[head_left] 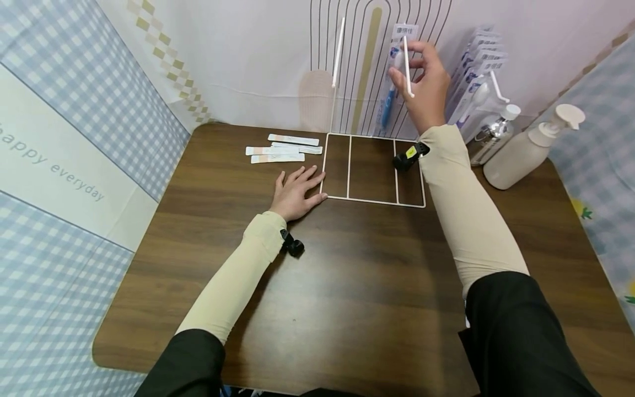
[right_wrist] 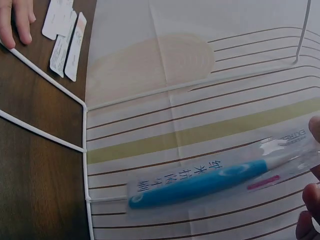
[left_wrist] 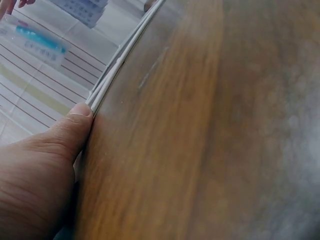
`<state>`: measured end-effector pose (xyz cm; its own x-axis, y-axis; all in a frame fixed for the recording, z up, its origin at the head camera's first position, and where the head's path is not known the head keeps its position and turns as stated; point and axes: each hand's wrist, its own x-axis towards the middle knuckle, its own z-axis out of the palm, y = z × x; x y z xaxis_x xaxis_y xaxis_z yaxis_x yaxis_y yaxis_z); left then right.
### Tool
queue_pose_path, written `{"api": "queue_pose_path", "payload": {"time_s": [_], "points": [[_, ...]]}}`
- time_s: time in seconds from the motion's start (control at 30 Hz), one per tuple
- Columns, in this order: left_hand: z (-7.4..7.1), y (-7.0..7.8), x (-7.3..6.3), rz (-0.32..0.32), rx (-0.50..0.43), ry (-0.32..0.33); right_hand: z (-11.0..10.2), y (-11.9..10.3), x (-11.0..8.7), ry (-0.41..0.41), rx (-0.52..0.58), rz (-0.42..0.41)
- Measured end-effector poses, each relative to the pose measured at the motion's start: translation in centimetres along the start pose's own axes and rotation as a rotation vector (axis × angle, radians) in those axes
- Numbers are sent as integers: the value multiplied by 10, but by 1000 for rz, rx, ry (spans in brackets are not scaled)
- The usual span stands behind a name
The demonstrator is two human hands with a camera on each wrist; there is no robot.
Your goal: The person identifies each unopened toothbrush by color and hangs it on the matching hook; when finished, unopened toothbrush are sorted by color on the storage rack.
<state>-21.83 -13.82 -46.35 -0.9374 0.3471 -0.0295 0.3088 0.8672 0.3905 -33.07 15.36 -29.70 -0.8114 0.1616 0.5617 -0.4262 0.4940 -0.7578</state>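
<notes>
A white wire rack [head_left: 349,165] stands on the table, with its base flat and prongs pointing forward. My right hand [head_left: 429,91] holds a packaged blue toothbrush [head_left: 388,110] near its top, beside the middle prong [head_left: 408,66]. In the right wrist view, the toothbrush [right_wrist: 200,187] hangs inside its clear wrapper, with fingers at the upper end. My left hand [head_left: 295,196] rests on the table with fingers spread, touching the base's left side. In the left wrist view, the thumb [left_wrist: 70,127] lies against the white wire.
Several packaged toothbrushes [head_left: 466,88] hang on the right prong [head_left: 498,87]. A silver bottle [head_left: 491,138] and a white pump bottle [head_left: 516,157] stand at the right. Several slim white packets [head_left: 278,158] lie left of the rack. A patterned cloth [head_left: 258,60] hangs behind.
</notes>
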Motion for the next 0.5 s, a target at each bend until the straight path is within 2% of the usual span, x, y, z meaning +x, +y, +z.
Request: {"api": "queue_pose_path", "payload": {"time_s": [0.2, 0.23, 0.33, 0.5], "points": [[-2, -1, 1, 7, -3, -4, -9, -5, -8, 2, -1, 26], [-3, -1, 1, 9, -2, -4, -12, -8, -12, -11, -1, 48], [-4, -3, 1, 11, -2, -5, -23, -14, -29, -43, 5, 29], [-5, -7, 0, 22, -11, -3, -58, -23, -78, -130, 0, -113]]}}
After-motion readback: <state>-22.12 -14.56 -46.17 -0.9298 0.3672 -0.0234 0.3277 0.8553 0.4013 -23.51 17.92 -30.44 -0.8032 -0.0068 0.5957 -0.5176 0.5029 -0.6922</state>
